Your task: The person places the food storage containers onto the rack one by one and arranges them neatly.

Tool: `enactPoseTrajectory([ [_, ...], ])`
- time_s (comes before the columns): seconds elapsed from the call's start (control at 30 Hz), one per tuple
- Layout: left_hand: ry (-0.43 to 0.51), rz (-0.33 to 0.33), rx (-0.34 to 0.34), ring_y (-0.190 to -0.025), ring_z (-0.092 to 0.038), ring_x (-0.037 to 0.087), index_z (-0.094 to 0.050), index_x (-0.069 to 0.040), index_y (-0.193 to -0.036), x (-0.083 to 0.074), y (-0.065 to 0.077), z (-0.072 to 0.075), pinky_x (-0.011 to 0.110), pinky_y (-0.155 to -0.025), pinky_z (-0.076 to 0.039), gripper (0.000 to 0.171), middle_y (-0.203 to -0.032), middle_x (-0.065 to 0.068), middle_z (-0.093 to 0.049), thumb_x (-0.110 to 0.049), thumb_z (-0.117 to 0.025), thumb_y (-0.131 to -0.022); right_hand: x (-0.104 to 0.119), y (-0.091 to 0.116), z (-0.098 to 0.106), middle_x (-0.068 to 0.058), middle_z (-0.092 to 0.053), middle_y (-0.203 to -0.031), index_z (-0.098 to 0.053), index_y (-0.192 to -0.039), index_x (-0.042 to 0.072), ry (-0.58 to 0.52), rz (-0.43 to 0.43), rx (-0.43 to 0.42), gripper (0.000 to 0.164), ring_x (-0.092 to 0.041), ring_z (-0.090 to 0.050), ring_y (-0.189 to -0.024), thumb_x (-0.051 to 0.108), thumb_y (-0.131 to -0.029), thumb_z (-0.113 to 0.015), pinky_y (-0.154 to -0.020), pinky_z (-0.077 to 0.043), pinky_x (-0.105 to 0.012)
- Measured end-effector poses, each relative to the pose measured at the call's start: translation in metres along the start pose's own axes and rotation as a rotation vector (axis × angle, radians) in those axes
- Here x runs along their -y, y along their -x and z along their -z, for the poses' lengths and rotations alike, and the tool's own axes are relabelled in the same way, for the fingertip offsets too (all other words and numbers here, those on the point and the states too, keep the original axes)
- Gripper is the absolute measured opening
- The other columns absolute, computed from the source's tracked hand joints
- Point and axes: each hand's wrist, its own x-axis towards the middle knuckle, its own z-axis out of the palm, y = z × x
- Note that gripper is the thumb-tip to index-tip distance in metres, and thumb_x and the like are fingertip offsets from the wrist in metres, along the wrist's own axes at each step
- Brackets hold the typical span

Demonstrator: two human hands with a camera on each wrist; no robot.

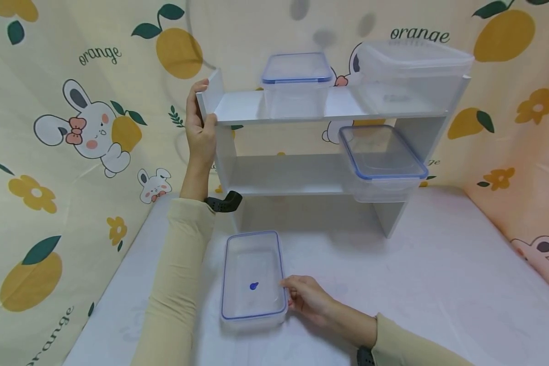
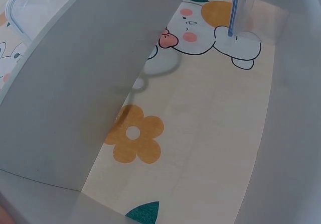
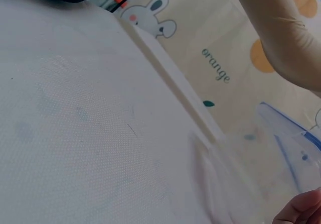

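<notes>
My left hand (image 1: 200, 124) grips the upper left side panel of a white two-tier shelf (image 1: 283, 175), fingers on its top edge and thumb at the front. On the table, a clear plastic food container (image 1: 253, 277) with a blue-rimmed lid lies in front of the shelf. Its right edge is pinched by my right hand (image 1: 308, 300), whose fingertips (image 3: 301, 206) also show in the right wrist view beside the clear wall. In the left wrist view, the shelf's grey-white boards (image 2: 95, 73) fill most of the picture; the left hand is nearly all out of it.
A small blue-lidded container (image 1: 297, 84) and a larger clear box (image 1: 412, 76) stand on the upper board. Another blue-lidded container (image 1: 384, 157) sits at the right of the middle board, jutting past its front edge. Printed cloth (image 1: 91, 203) hangs behind the white table (image 1: 439, 284).
</notes>
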Motion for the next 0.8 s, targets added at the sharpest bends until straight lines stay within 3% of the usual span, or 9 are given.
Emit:
enactPoseTrajectory([
  [0.2, -0.003, -0.026, 0.007, -0.127, -0.041, 0.008, -0.043, -0.002, -0.127, 0.001, 0.000, 0.000, 0.024, -0.103, -0.033, 0.050, -0.146, 0.011, -0.041, 0.012, -0.032, -0.080, 0.005, 0.003, 0.003, 0.012, -0.054, -0.061, -0.057, -0.079, 0.015, -0.013, 0.024, 0.025, 0.015, 0.002, -0.050, -0.056, 0.013, -0.092, -0.051, -0.056, -0.044, -0.011],
  [0.8, 0.004, -0.029, 0.017, -0.124, -0.042, 0.008, -0.043, -0.004, -0.126, 0.001, 0.001, 0.000, 0.025, -0.102, -0.034, 0.049, -0.146, 0.010, -0.041, 0.010, -0.032, -0.080, 0.031, 0.022, 0.014, 0.014, -0.058, -0.065, -0.059, -0.085, 0.016, 0.085, 0.076, 0.005, 0.014, 0.003, -0.050, -0.056, 0.017, -0.093, -0.049, -0.056, -0.041, -0.012],
])
